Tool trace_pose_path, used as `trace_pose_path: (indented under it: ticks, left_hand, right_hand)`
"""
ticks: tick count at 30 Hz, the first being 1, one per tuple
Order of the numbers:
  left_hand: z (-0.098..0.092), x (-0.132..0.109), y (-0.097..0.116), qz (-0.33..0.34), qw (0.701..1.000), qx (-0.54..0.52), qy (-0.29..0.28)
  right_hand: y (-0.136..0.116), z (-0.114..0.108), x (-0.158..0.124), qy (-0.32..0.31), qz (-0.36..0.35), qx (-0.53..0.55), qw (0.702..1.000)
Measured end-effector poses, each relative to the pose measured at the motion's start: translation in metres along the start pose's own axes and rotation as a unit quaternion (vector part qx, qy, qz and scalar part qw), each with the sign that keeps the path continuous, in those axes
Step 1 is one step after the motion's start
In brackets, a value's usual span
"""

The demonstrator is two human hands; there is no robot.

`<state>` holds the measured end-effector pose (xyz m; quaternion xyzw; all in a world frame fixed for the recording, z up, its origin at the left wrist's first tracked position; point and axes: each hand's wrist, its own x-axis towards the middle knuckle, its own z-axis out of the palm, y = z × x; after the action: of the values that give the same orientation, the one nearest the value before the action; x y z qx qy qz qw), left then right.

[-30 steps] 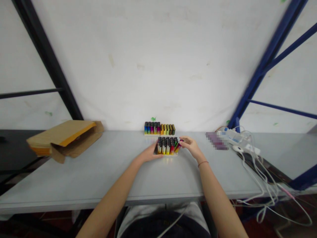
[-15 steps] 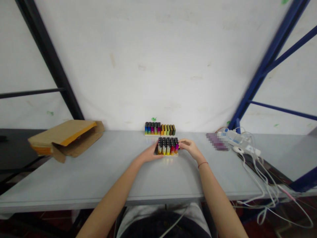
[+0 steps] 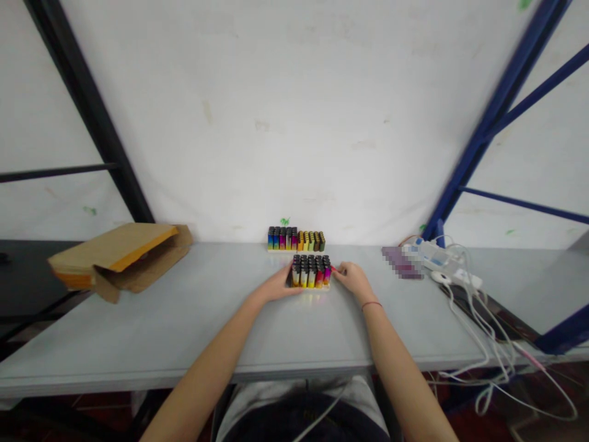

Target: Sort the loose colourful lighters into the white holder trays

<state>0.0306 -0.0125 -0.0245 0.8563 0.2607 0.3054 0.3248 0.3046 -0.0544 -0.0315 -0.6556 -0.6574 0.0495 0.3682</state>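
A tray of several upright lighters (image 3: pixel 311 272), with black tops and yellow, red and purple bodies, stands on the grey table. My left hand (image 3: pixel 280 284) grips its left side, thumb along the front and fingers behind. At the right side of the tray, my right hand (image 3: pixel 350 276) is closed in a pinch, with something small and red at its fingertips, too small to name. Behind, near the wall, stand a second group of lighters in blue and purple (image 3: pixel 282 239) and a yellow to dark green group (image 3: pixel 311 241).
An open cardboard box (image 3: pixel 122 255) lies at the left of the table (image 3: pixel 184 325). On the right are a blurred purple object (image 3: pixel 404 263), a power strip (image 3: pixel 427 255) and tangled white cables (image 3: pixel 473 319). Metal posts rise on both sides.
My right hand has turned and its fingers have drawn in; a red bit now shows at its fingertips, where a dark and yellow one showed. My left hand keeps its place.
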Motion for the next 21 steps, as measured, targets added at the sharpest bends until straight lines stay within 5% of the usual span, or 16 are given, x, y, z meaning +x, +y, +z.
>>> trace_pose_path:
  ticks: [9, 16, 21]
  left_hand:
    - [-0.001, 0.000, -0.003, 0.009, 1.000, 0.016, -0.005]
    - [0.000, 0.001, -0.011, -0.038, 0.993, 0.109, 0.007]
    - [0.002, 0.000, -0.009, -0.030, 0.993, 0.118, 0.008]
  right_hand:
    - [0.004, 0.000, 0.002, -0.057, 0.034, -0.121, 0.990]
    - [-0.006, -0.003, 0.003, 0.056, 0.062, 0.128, 0.988]
    - [-0.014, -0.005, 0.002, 0.045, 0.115, 0.204, 0.971]
